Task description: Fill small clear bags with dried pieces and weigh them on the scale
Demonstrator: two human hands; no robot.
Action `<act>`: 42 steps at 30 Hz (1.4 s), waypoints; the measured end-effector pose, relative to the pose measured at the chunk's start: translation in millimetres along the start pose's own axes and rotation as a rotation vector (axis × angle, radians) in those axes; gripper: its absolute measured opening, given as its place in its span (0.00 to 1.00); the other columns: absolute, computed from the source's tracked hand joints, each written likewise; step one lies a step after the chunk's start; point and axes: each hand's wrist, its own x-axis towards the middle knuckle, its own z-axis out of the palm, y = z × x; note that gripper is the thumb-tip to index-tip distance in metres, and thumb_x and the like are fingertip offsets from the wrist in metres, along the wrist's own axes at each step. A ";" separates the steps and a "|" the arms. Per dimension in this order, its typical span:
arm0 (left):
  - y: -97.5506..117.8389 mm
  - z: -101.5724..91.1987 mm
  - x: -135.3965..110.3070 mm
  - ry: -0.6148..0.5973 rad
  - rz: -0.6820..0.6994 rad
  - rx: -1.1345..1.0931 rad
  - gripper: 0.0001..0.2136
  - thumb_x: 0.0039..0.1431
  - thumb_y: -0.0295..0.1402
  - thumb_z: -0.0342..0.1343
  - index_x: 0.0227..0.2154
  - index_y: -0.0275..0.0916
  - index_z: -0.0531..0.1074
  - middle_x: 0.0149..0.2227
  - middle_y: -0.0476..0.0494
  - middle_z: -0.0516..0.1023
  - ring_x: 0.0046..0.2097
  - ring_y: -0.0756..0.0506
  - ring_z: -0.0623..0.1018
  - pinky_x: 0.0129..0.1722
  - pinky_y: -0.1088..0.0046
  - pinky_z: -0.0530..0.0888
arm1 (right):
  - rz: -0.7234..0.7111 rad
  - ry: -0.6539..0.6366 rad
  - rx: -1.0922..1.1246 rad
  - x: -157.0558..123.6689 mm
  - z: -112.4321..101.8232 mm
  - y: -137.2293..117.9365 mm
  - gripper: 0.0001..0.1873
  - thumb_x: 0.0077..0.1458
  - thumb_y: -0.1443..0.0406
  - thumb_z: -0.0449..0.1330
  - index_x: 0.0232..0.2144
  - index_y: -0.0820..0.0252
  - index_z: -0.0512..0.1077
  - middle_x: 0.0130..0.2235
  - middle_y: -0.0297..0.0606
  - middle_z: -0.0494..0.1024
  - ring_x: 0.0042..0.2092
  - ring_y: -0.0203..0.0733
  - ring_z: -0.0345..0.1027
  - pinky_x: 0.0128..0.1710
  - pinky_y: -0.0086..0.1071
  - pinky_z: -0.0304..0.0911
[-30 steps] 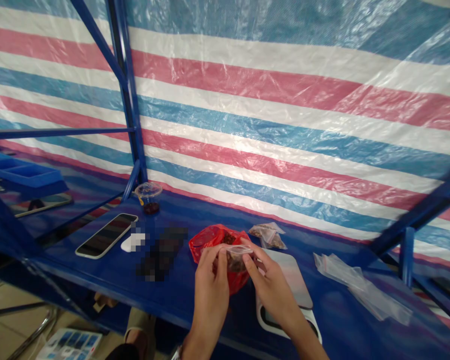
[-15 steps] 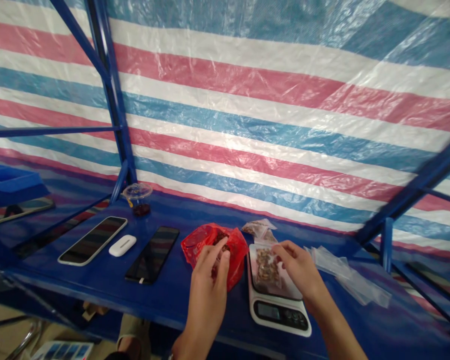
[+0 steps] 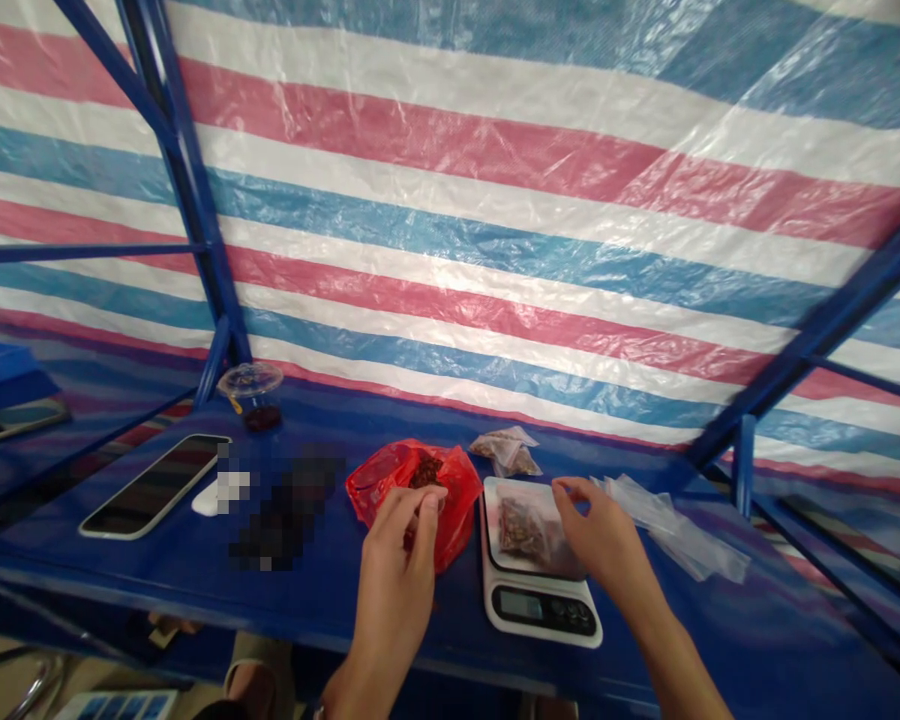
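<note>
My left hand (image 3: 399,550) is over the near side of a crumpled red plastic bag (image 3: 461,500), thumb and fingertips pinched together. Whatever may be between them is too small to name. Dark reddish-brown dried bits (image 3: 426,470) lie inside the bag. To its right stands a white digital kitchen scale (image 3: 495,625) with a lit display. On its plate rests a small clear zip bag (image 3: 523,528) of brown dried pieces. My right hand (image 3: 604,530) hovers at the plate's right edge, thumb and forefinger closed in a pinch; what they hold, if anything, is unclear.
Filled small bags (image 3: 506,450) lie behind the scale, flat clear bags (image 3: 675,525) to its right. Leftward are a blurred dark phone (image 3: 289,510), a white case (image 3: 214,495), a white-edged phone (image 3: 154,488) and a lidded cup (image 3: 259,400). Blue posts (image 3: 187,200) frame the table.
The view has shifted, so the table's things appear further left. My right fingers are slightly further from the bag on the scale, which lies flatter. The left hand stays pinched at the red bag.
</note>
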 end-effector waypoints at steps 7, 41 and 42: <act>0.4 3.5 -1.9 -0.009 0.012 0.027 0.17 0.70 0.44 0.51 0.39 0.40 0.82 0.42 0.40 0.84 0.43 0.42 0.82 0.43 0.69 0.77 | 0.048 -0.041 -0.047 4.0 -0.5 14.4 0.18 0.60 0.54 0.53 0.35 0.53 0.81 0.32 0.40 0.83 0.36 0.51 0.76 0.35 0.37 0.61; -9.9 19.7 -7.8 -0.083 0.010 0.014 0.14 0.69 0.42 0.54 0.44 0.41 0.80 0.47 0.39 0.82 0.48 0.42 0.81 0.49 0.68 0.77 | 0.088 -0.294 0.666 -10.3 -8.8 -42.8 0.23 0.55 0.46 0.63 0.36 0.59 0.81 0.32 0.36 0.81 0.35 0.45 0.71 0.37 0.34 0.64; -12.5 21.6 -8.3 -0.080 -0.020 -0.002 0.14 0.68 0.43 0.55 0.47 0.41 0.80 0.49 0.39 0.81 0.49 0.42 0.81 0.51 0.66 0.77 | 0.078 -0.362 0.747 -15.1 -14.2 -51.4 0.24 0.56 0.45 0.63 0.37 0.59 0.81 0.34 0.36 0.81 0.37 0.45 0.72 0.38 0.34 0.65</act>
